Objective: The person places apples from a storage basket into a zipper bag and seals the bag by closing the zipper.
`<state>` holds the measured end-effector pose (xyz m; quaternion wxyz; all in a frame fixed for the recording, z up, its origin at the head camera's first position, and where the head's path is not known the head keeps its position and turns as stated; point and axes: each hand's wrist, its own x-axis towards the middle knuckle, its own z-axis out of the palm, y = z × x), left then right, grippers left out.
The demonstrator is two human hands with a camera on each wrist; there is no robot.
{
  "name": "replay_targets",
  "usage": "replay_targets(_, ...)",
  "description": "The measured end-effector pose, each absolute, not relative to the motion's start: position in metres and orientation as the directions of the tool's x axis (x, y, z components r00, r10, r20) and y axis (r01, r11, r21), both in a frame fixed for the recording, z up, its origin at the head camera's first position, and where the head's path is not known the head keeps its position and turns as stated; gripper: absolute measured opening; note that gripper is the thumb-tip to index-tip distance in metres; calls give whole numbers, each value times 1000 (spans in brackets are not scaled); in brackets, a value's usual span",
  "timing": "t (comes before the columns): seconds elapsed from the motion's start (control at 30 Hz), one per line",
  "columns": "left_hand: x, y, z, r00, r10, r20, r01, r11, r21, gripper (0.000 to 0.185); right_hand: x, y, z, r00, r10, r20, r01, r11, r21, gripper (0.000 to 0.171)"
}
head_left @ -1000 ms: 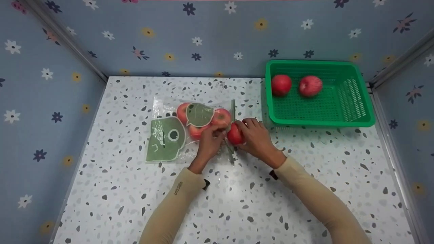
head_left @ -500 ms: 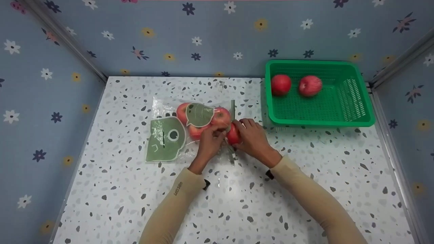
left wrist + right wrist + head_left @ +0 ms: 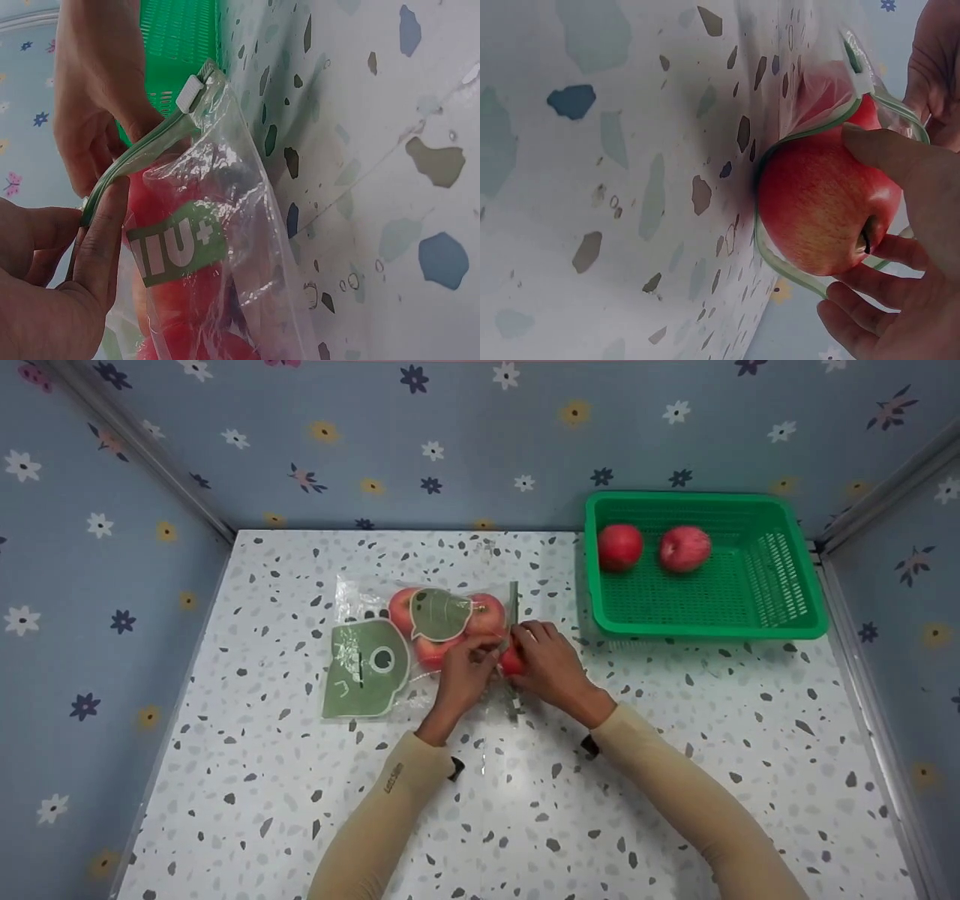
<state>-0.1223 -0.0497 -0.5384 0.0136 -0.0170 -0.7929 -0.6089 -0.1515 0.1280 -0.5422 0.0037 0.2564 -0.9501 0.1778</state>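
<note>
A clear zip bag [image 3: 390, 649] with green printed shapes lies on the speckled table [image 3: 525, 810] and has several red apples [image 3: 484, 615] inside. My left hand [image 3: 480, 654] pinches the upper lip of the bag's green zip edge [image 3: 142, 154] and holds the mouth open. My right hand [image 3: 526, 649] grips a red apple [image 3: 512, 661] and has it halfway through the mouth. In the right wrist view the zip rim [image 3: 761, 247] rings this apple [image 3: 821, 206], and my thumb and fingers [image 3: 900, 161] curl round it.
A green plastic basket [image 3: 780, 585] stands at the back right with two red apples [image 3: 620, 547] in it. Floral-papered walls [image 3: 450, 442] close the table on three sides. Bare tabletop lies in front of my arms.
My right hand has pushed the apple leftward, further into the bag's mouth, so less of it shows. My left hand has kept its pinch on the zip edge.
</note>
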Motion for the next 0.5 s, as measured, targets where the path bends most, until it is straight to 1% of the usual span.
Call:
replay_targets(0.17, -121, -51, -537, -999, 17, 47, 50, 247, 968, 22, -151, 132, -540, -872, -490, -3, -444, 793, -417, 77)
replay_targets(0.23, -121, -51, -536, -999, 16, 45, 48, 253, 966, 22, -152, 134, -539, -866, -500, -34, -435, 783, -446, 82)
replay_targets(0.37, -121, -51, -537, -999, 10, 37, 39, 264, 964, 21, -153, 136, -540, -861, -507, -40, -422, 756, -500, 88)
replay_targets(0.5, -121, -52, -537, -1000, 8, 18, 20, 252, 968, 22, -152, 137, -543, -872, -487, -38, -395, 750, -531, 84)
